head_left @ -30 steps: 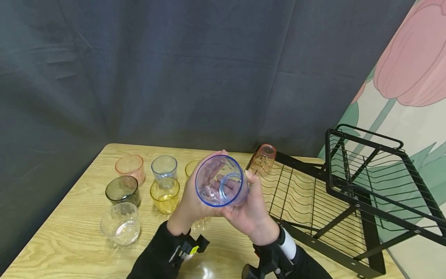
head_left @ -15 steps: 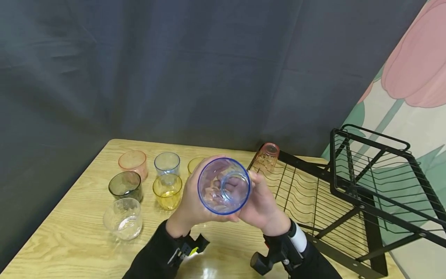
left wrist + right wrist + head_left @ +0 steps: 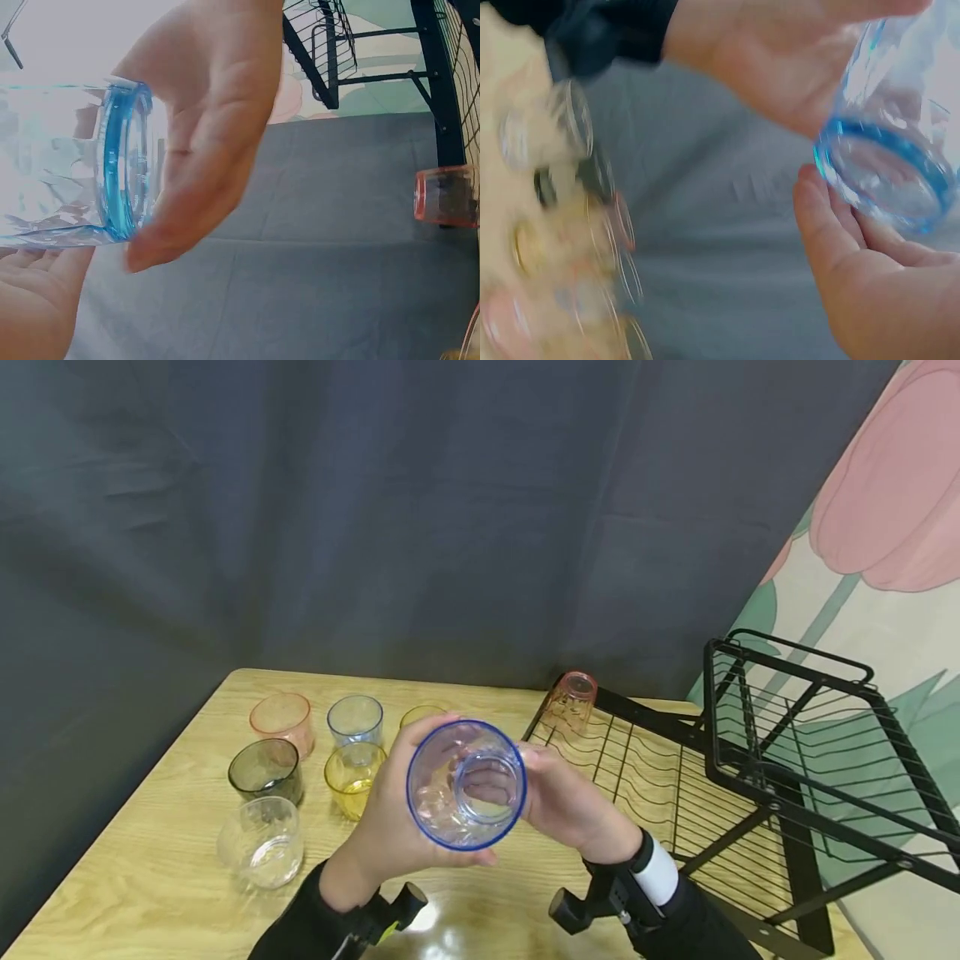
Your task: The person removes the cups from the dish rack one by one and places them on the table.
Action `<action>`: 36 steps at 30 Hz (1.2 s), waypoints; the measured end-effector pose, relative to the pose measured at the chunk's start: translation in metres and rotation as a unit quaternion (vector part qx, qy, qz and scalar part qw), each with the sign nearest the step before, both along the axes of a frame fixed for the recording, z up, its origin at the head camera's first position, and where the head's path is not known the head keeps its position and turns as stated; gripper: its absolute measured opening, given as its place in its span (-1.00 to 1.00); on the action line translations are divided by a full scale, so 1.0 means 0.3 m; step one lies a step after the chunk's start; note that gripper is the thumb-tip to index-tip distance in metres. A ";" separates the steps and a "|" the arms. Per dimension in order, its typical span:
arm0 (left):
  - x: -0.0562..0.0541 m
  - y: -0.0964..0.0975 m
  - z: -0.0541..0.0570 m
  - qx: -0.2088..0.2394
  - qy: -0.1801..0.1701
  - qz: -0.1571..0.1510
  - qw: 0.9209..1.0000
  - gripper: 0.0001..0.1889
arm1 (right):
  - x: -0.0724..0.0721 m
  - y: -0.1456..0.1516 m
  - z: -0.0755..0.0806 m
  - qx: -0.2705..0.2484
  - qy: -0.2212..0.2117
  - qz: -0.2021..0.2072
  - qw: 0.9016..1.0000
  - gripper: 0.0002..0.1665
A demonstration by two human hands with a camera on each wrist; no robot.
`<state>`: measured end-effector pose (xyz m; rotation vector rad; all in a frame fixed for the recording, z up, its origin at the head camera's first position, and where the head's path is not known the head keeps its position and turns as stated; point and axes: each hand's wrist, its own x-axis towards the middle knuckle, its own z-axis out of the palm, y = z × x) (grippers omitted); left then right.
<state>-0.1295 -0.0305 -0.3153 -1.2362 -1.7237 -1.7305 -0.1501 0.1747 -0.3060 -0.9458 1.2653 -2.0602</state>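
A clear drinking glass with a blue rim (image 3: 467,785) is held up over the table, its mouth facing the head camera. My left hand (image 3: 390,818) grips its side, with the fingers over the top and the thumb underneath. Behind the base, my right hand (image 3: 566,797) holds the glass with curved fingers, partly seen through the bottom. In the left wrist view the right hand (image 3: 202,142) bends around the blue base (image 3: 120,161). The right wrist view shows its fingertips (image 3: 814,206) right at the base edge.
Left on the wooden table (image 3: 150,827) stand upright glasses: pink (image 3: 283,722), smoky (image 3: 266,770), clear (image 3: 262,843), blue-rimmed (image 3: 356,720) and yellow (image 3: 354,777), plus another half-hidden yellow one. A black two-tier dish rack (image 3: 772,793) stands right, with an upside-down pink glass (image 3: 572,702) on its lower tier.
The held glass has moved down and slightly left, with its mouth facing the head camera more squarely. My left hand has lowered with it, while the right hand has swung farther right.
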 end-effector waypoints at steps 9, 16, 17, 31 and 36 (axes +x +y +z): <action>0.018 -0.068 -0.022 -0.085 -0.020 0.068 0.994 0.14 | -0.068 0.084 0.052 0.085 0.125 -0.192 0.970 -0.40; 0.019 -0.146 -0.102 -0.113 -0.084 0.094 0.986 0.12 | -0.148 0.145 0.055 0.118 0.083 -0.288 0.947 -0.22; 0.021 -0.158 -0.114 -0.123 -0.094 0.113 0.981 0.12 | -0.160 0.152 0.052 0.130 0.078 -0.303 0.941 -0.21; 0.037 -0.291 -0.277 -0.180 -0.201 0.239 0.933 0.05 | -0.358 0.258 -0.023 0.306 0.094 -0.471 0.822 -0.15; 0.032 -0.318 -0.321 -0.201 -0.219 0.258 0.919 0.03 | -0.402 0.296 -0.040 0.364 0.095 -0.491 0.786 -0.04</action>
